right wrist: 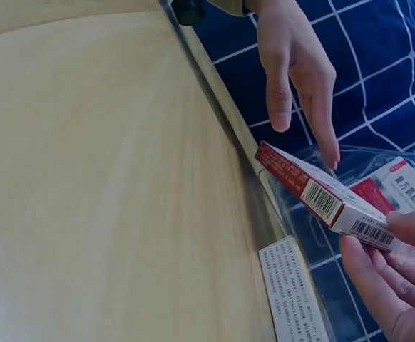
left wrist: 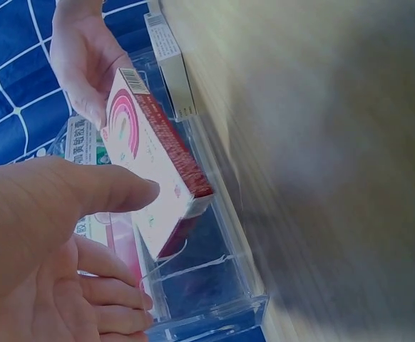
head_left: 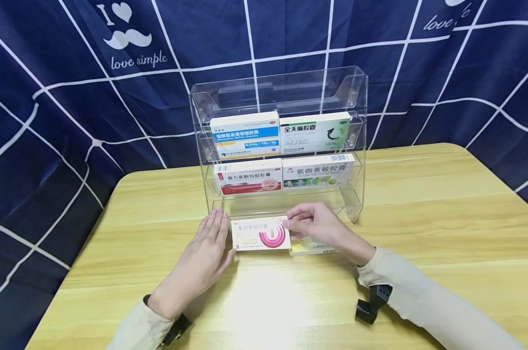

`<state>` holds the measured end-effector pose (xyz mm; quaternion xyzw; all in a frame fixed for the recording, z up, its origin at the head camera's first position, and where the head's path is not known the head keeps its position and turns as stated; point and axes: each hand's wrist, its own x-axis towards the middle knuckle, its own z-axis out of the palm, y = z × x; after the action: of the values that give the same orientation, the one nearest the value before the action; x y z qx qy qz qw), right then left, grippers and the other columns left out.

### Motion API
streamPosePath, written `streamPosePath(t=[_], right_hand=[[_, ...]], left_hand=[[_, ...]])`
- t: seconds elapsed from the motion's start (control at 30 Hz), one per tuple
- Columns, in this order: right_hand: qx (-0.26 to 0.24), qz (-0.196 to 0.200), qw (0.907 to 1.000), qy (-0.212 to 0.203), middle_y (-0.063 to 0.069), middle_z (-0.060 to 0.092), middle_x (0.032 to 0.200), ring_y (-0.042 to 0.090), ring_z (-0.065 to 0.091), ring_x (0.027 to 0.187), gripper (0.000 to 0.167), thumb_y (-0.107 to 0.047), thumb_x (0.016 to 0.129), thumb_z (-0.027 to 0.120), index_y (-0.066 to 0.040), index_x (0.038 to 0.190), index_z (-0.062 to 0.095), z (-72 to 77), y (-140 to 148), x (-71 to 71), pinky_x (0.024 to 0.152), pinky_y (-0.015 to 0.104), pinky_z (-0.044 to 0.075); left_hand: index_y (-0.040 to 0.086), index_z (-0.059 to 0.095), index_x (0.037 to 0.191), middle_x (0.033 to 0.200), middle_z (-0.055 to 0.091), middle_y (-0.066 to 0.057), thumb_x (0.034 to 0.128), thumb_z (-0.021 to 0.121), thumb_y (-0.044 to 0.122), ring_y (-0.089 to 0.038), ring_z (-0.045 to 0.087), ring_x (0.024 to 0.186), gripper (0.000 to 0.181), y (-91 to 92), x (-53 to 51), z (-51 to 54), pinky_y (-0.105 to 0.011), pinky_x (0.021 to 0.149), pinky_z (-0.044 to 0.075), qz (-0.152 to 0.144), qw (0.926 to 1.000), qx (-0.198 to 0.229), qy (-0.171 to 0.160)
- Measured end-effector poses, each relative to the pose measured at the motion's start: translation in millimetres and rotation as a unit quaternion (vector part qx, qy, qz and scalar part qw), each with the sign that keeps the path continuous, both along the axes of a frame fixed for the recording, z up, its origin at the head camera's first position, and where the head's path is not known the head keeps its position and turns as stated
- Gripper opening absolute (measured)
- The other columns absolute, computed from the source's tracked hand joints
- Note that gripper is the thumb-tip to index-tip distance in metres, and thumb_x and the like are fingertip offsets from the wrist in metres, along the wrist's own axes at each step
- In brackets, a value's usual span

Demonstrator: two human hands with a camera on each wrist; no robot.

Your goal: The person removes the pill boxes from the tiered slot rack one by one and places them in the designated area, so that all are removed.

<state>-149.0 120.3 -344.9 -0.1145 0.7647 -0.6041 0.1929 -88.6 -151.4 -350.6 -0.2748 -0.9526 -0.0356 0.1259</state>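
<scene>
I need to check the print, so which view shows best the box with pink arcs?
The head view: the box faces it, the right hand overlapping one end. The left wrist view shows it slanted, partly behind the left hand; the right wrist view, mainly its red side and barcodes.

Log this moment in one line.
right grip: holds pink-and-white box | left grip: near box's left end | clear rack, middle tiers: four boxes

1. Head: above the surface (head_left: 421, 209), facing forward and down at the rack (head_left: 290, 200).
2. Left wrist: close, tilted, facing the right hand (left wrist: 86, 57).
3. Right wrist: close, facing the left hand (right wrist: 296, 71); both wrist views share the box (left wrist: 154, 157).
</scene>
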Motion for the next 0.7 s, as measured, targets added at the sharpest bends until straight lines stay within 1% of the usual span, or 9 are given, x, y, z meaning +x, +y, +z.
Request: streamPosePath(t=[0.23, 0.47, 0.6, 0.7], right_hand=[[-0.005, 0.008, 1.0000, 0.001, 0.019, 0.067, 0.097, 0.023, 0.070, 0.074, 0.031, -0.004, 0.090, 0.065, 0.015, 0.113, 0.058, -1.3, -1.0, 0.1, 0.073, 0.033, 0.059], [-0.006, 0.019, 0.9998, 0.003, 0.018, 0.068, 0.093, 0.023, 0.069, 0.071, 0.028, -0.002, 0.089, 0.065, 0.015, 0.110, 0.060, -3.0, -2.3, 1.3, 0.070, 0.033, 0.060], [-0.003, 0.012, 0.9999, 0.004, 0.018, 0.068, 0.094, 0.022, 0.069, 0.071, 0.029, -0.003, 0.089, 0.066, 0.014, 0.112, 0.060, -4.5, -6.2, 1.9, 0.069, 0.033, 0.060], [0.009, 0.006, 0.9999, 0.013, 0.016, 0.069, 0.092, 0.021, 0.069, 0.069, 0.029, -0.003, 0.089, 0.067, 0.013, 0.113, 0.061, -6.0, -9.2, 2.2, 0.067, 0.033, 0.060]], left_hand=[[-0.018, 0.039, 0.137, 0.143, 0.035, -0.036, 0.0915, 0.065, 0.026, -0.046, 0.034, 0.135, 0.069, 0.3, -0.1, 1.2, -0.051, 0.113, 0.028, 0.003, 1.0000, -0.005, -0.005], [-0.018, 0.039, 0.137, 0.143, 0.036, -0.036, 0.0909, 0.066, 0.027, -0.046, 0.034, 0.135, 0.069, 0.0, 0.1, 0.5, -0.051, 0.113, 0.028, 0.001, 1.0000, -0.005, -0.002], [-0.018, 0.039, 0.137, 0.143, 0.036, -0.036, 0.0904, 0.067, 0.026, -0.046, 0.034, 0.135, 0.069, 0.1, 0.1, 0.5, -0.051, 0.113, 0.028, 0.001, 1.0000, -0.006, 0.000], [-0.018, 0.039, 0.137, 0.143, 0.036, -0.036, 0.0905, 0.067, 0.026, -0.046, 0.034, 0.135, 0.069, 0.5, 0.4, 0.9, -0.051, 0.113, 0.027, 0.002, 1.0000, -0.006, -0.002]])
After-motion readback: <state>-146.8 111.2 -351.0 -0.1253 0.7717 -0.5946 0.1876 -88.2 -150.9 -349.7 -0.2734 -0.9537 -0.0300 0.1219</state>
